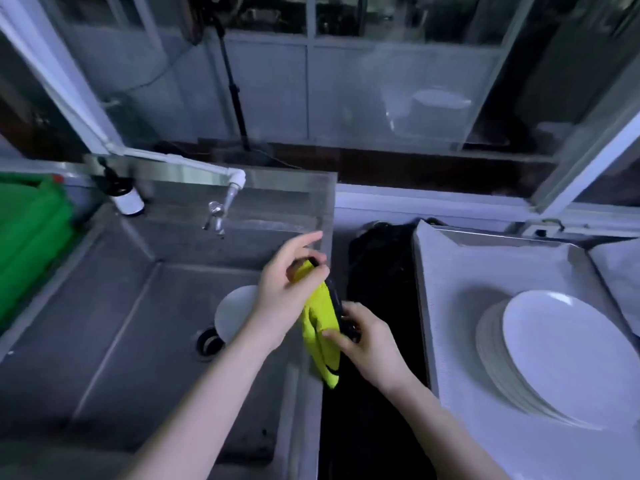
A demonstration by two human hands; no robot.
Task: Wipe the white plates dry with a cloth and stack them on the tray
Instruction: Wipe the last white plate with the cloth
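Note:
A yellow cloth (320, 323) with a dark edge hangs between both hands above the right rim of the steel sink (104, 323). My left hand (284, 289) pinches its top end. My right hand (363, 344) grips it lower down, by the dark edge. One white plate (232, 315) lies in the sink beside the drain, partly hidden behind my left wrist. A stack of several white plates (561, 358) rests on the white-lined tray (460, 271) at the right.
A tap (221, 206) juts over the sink's back wall, with a small bottle (126, 199) to its left. Something green (31, 244) sits at the far left. A dark gap (381, 271) separates sink and tray. Glass panels stand behind.

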